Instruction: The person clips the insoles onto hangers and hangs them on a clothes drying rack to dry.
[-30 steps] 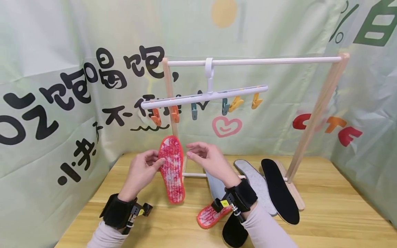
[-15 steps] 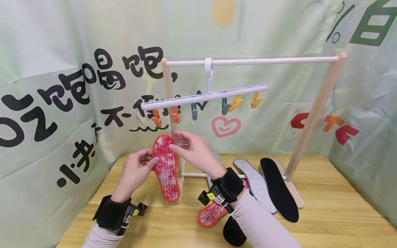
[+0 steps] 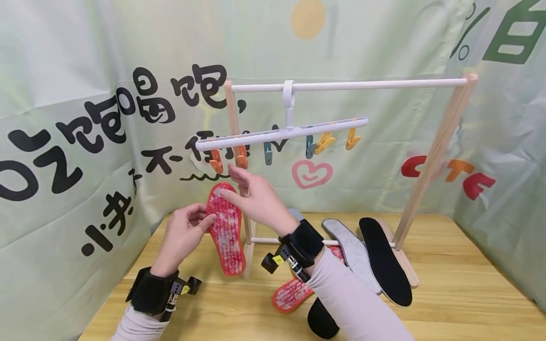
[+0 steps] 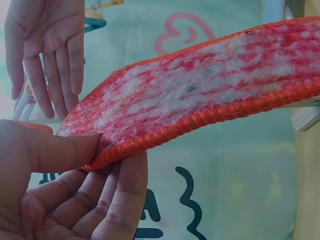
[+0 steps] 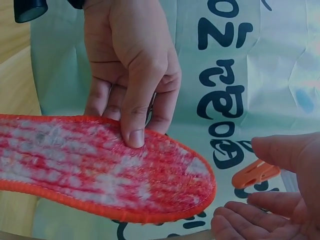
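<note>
My left hand point(image 3: 183, 239) pinches a red-and-white knitted insole point(image 3: 228, 237) with an orange rim by its left edge, thumb on the front, held upright above the table. The right hand point(image 3: 262, 201) is raised by the insole's upper end with its fingers extended and nothing held. The right wrist view shows an orange clothespin point(image 5: 255, 173) beyond the gap between the right thumb and fingers; contact is not visible. Above hangs a white hanger point(image 3: 281, 136) with two orange, two blue-grey and two yellow clothespins. The left wrist view shows the right hand point(image 4: 47, 50) behind the insole's tip.
A wooden rack point(image 3: 432, 156) with a white top rod point(image 3: 375, 84) carries the hanger. On the table point(image 3: 465, 284) lie another red insole point(image 3: 292, 296), a grey insole point(image 3: 354, 255), a black insole point(image 3: 384, 263) and another black piece point(image 3: 322, 319) partly under the right arm.
The right hand has moved left and up, toward the orange clothespins. The left hand and the red insole have shifted slightly left.
</note>
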### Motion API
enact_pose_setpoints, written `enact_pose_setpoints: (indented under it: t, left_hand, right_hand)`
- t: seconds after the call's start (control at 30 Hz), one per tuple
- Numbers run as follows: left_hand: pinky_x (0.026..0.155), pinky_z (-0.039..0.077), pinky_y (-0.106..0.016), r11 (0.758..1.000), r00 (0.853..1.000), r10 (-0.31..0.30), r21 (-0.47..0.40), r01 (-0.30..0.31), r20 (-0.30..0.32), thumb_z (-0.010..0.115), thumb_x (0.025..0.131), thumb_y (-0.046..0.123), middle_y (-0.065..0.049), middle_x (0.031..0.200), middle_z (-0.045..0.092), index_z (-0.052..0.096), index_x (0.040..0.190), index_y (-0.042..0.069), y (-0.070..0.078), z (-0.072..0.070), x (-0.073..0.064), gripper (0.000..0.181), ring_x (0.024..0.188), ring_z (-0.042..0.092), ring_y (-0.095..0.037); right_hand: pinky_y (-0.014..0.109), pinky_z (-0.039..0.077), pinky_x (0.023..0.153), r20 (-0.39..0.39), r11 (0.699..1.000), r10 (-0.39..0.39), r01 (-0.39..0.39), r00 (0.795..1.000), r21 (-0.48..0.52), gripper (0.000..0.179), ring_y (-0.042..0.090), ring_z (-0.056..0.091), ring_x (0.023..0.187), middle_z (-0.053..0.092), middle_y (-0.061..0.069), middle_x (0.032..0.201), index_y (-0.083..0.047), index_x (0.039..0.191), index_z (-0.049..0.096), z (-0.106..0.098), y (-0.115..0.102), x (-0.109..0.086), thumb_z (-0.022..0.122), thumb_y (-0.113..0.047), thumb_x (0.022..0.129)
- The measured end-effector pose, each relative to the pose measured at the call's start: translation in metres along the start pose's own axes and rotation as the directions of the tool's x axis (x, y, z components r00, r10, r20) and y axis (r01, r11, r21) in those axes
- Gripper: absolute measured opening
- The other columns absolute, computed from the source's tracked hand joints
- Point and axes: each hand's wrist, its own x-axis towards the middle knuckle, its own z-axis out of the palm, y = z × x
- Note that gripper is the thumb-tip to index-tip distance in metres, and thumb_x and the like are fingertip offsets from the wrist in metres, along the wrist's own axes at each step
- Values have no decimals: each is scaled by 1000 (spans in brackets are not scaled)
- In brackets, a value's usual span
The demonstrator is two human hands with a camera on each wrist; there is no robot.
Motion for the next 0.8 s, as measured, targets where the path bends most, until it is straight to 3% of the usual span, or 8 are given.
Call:
enact_pose_setpoints:
  t: [0.37,0.8]
  left_hand:
    - [75,63,-23,1000,1000,15,-4,-15,4,73,104,20,-18,103,78,73,116,-1,1,-8,0,24,84,75,-11]
    - [74,62,-23,1000,1000,4,9,-4,-2,74,104,22,-16,102,79,74,115,2,1,-7,0,23,83,75,-14]
  right_hand:
    - [38,45,124,-8,1000,-17,17,1000,5,77,27,50,153,47,13,168,-9,169,31,3,-9,10,71,-28,105]
    - [39,40,127,-23,999,29,-28,999,30,84,28,43,158,33,10,176,-12,173,18,8,-18,28,66,-35,108]
